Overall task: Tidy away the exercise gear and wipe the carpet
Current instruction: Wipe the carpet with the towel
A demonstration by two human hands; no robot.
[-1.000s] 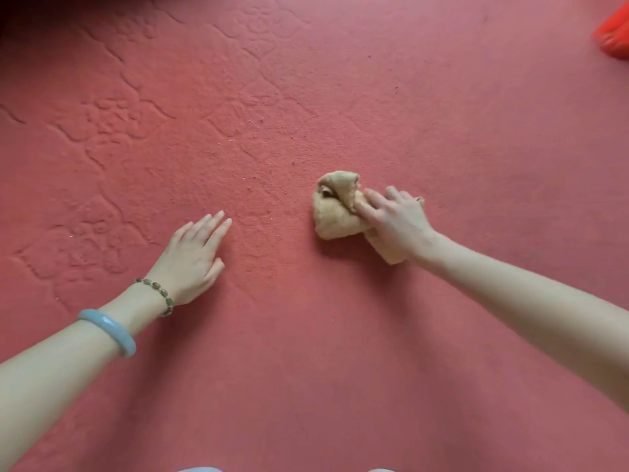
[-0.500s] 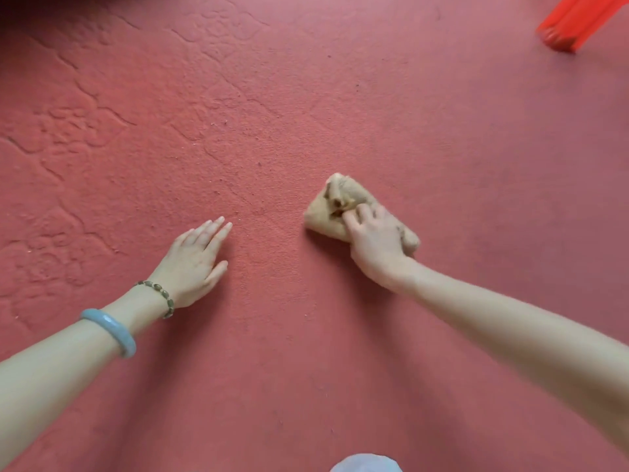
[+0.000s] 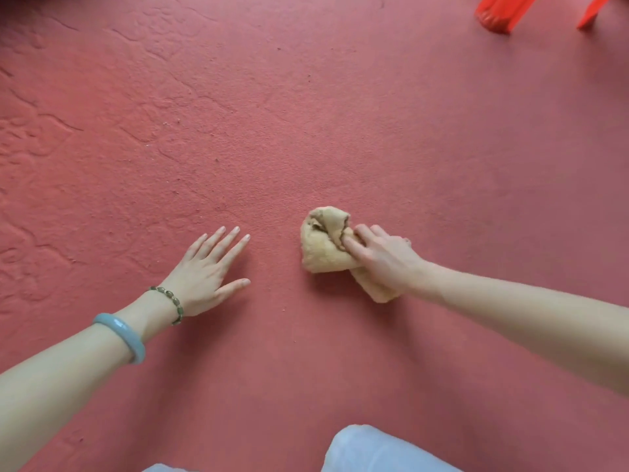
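My right hand presses down on a bunched tan cloth, fingers curled over its folds and gripping it against the carpet. The cloth lies just right of centre, with one lump bulging to the left of my fingers and a tail poking out near my wrist. My left hand lies flat and open on the carpet, fingers spread and pointing away from me, holding nothing; it sits to the left of the cloth, apart from it. On that wrist I wear a string of green beads and, nearer my elbow, a pale blue-green bangle.

The carpet is red and fills almost the whole view, with a raised pattern on its left side and small pale specks scattered across it. Far off at the upper right stand bright red plastic legs, perhaps of a stool. At the near edge, pale fabric over my knee shows.

No exercise gear is in sight, so I judge this to be the wiping step. Next, the cloth needs a firm push across the speckled patches, with my left hand bracing me.
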